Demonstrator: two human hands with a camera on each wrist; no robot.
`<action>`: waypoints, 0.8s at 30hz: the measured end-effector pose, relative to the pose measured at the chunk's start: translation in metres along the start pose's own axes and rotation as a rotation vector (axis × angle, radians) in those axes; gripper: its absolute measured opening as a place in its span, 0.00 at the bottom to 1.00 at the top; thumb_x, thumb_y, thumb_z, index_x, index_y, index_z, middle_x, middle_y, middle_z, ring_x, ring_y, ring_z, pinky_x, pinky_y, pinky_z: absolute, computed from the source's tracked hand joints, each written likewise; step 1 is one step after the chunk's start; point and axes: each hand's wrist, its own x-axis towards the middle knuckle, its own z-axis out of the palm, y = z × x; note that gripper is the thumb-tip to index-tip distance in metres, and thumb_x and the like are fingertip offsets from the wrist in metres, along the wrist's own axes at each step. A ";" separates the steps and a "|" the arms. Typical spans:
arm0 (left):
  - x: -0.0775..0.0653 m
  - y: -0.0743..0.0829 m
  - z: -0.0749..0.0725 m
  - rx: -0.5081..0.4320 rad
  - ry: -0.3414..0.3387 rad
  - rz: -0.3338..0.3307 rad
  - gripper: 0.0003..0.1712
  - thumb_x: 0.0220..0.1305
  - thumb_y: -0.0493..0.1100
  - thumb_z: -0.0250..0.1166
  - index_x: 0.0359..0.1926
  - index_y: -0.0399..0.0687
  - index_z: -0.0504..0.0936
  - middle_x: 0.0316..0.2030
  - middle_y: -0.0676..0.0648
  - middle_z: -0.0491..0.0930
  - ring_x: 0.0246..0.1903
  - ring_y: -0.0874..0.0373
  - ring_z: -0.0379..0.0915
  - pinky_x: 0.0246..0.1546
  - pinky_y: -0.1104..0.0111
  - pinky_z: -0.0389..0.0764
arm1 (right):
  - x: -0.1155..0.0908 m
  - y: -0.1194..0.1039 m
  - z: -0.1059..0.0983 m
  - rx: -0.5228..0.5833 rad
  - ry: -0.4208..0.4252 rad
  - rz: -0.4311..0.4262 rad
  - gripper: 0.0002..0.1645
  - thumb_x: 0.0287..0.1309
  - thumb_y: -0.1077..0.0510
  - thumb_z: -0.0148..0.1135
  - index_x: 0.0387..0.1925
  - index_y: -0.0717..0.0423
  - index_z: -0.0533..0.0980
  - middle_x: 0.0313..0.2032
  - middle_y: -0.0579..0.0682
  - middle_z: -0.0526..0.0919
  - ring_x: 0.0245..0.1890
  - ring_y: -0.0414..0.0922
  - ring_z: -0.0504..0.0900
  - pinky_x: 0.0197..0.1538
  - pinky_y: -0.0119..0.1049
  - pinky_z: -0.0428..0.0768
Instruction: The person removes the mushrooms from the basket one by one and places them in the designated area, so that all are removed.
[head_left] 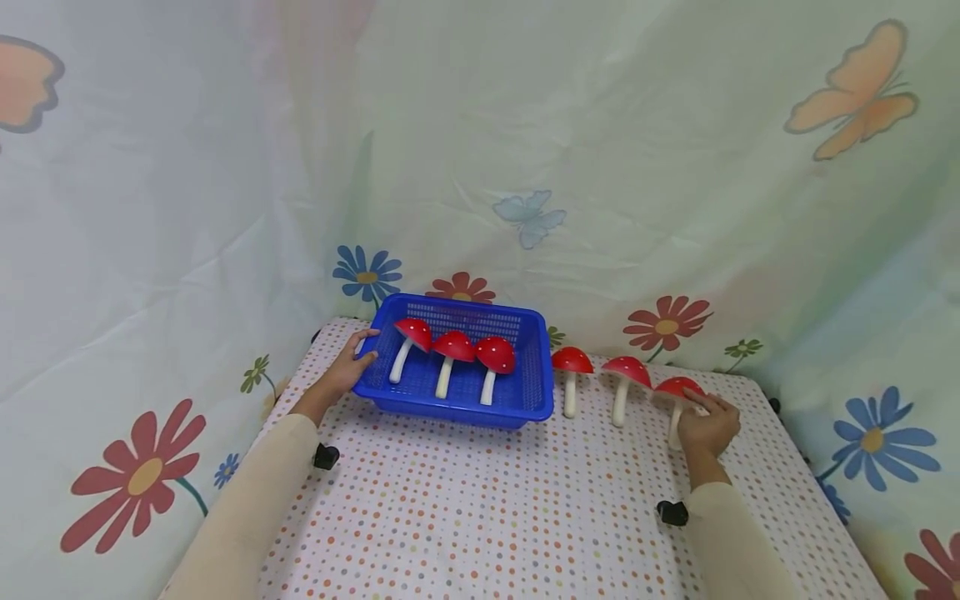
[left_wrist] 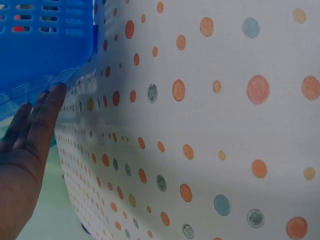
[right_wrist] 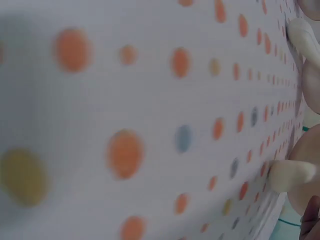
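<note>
At the left end of a blue plastic basket (head_left: 453,408), my left hand (head_left: 347,367) touches the rim. Its fingers lie straight against the basket wall (left_wrist: 45,50) in the left wrist view. Inside the basket are three toy mushrooms with white-spotted red caps and pale stems: a left one (head_left: 414,332), a middle one (head_left: 454,346) and a right one (head_left: 496,356). My right hand (head_left: 711,427) pinches the cap of another toy mushroom (head_left: 675,387), the farthest right. That mushroom's stem (right_wrist: 290,175) shows in the right wrist view, with fingertips (right_wrist: 311,212) by its cap.
Two more toy mushrooms, one beside the basket (head_left: 572,361) and one farther right (head_left: 627,369), lie in a row on the dotted tablecloth (head_left: 480,500). A printed curtain (head_left: 450,125) with flowers and butterflies hangs behind and along both sides of the table.
</note>
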 end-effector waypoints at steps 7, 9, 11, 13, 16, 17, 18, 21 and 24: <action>-0.001 0.000 -0.001 0.012 -0.002 0.007 0.28 0.78 0.45 0.46 0.74 0.62 0.52 0.76 0.35 0.48 0.70 0.32 0.57 0.62 0.43 0.71 | -0.005 0.018 -0.020 -0.175 0.096 -0.088 0.26 0.59 0.72 0.47 0.55 0.57 0.80 0.65 0.56 0.67 0.63 0.53 0.67 0.68 0.50 0.66; -0.001 0.001 0.000 0.000 -0.011 0.012 0.28 0.78 0.44 0.46 0.74 0.62 0.52 0.76 0.35 0.47 0.70 0.32 0.57 0.62 0.42 0.71 | -0.006 0.021 -0.028 -0.199 0.127 -0.102 0.28 0.58 0.73 0.47 0.56 0.56 0.79 0.65 0.57 0.68 0.56 0.51 0.69 0.60 0.48 0.69; -0.001 0.001 -0.001 -0.010 -0.017 0.013 0.28 0.78 0.44 0.46 0.75 0.61 0.52 0.76 0.35 0.46 0.70 0.32 0.57 0.63 0.42 0.70 | -0.007 0.021 -0.032 -0.206 0.149 -0.088 0.30 0.57 0.72 0.45 0.57 0.53 0.79 0.65 0.55 0.69 0.48 0.45 0.69 0.52 0.43 0.69; -0.001 0.002 -0.002 -0.014 -0.021 0.014 0.29 0.78 0.44 0.45 0.75 0.61 0.51 0.76 0.36 0.46 0.70 0.32 0.56 0.63 0.41 0.69 | -0.007 0.019 -0.036 -0.189 0.160 -0.065 0.30 0.56 0.72 0.45 0.56 0.52 0.80 0.65 0.52 0.70 0.39 0.39 0.66 0.47 0.39 0.67; -0.002 0.003 -0.002 -0.001 -0.022 0.008 0.29 0.78 0.44 0.46 0.75 0.61 0.51 0.77 0.36 0.45 0.71 0.32 0.55 0.64 0.41 0.68 | -0.008 0.015 -0.041 -0.173 0.176 -0.042 0.30 0.55 0.70 0.46 0.56 0.51 0.80 0.65 0.52 0.72 0.29 0.34 0.63 0.51 0.32 0.69; -0.003 0.004 -0.002 -0.003 -0.024 0.007 0.29 0.78 0.44 0.46 0.75 0.61 0.51 0.77 0.36 0.45 0.71 0.31 0.54 0.64 0.41 0.68 | -0.009 0.013 -0.042 -0.167 0.183 -0.046 0.30 0.55 0.70 0.46 0.56 0.51 0.81 0.64 0.52 0.73 0.27 0.33 0.63 0.50 0.31 0.70; -0.004 0.005 -0.002 -0.006 -0.027 0.004 0.29 0.78 0.44 0.46 0.75 0.60 0.51 0.77 0.36 0.44 0.71 0.31 0.54 0.64 0.41 0.68 | -0.010 0.012 -0.042 -0.156 0.188 -0.050 0.30 0.55 0.70 0.46 0.55 0.50 0.81 0.63 0.52 0.74 0.26 0.32 0.63 0.48 0.31 0.72; -0.008 0.014 -0.003 -0.023 -0.042 -0.014 0.30 0.78 0.42 0.45 0.75 0.56 0.50 0.77 0.34 0.43 0.71 0.30 0.53 0.65 0.40 0.66 | -0.015 0.008 -0.038 -0.098 0.183 -0.099 0.28 0.56 0.69 0.47 0.55 0.49 0.81 0.59 0.51 0.76 0.25 0.30 0.65 0.36 0.24 0.71; -0.011 0.017 -0.003 -0.023 -0.042 -0.023 0.30 0.78 0.41 0.46 0.75 0.56 0.50 0.77 0.34 0.43 0.71 0.30 0.52 0.66 0.40 0.65 | -0.029 -0.003 -0.030 0.059 0.107 -0.107 0.26 0.60 0.67 0.50 0.57 0.50 0.80 0.55 0.46 0.76 0.25 0.29 0.68 0.26 0.20 0.67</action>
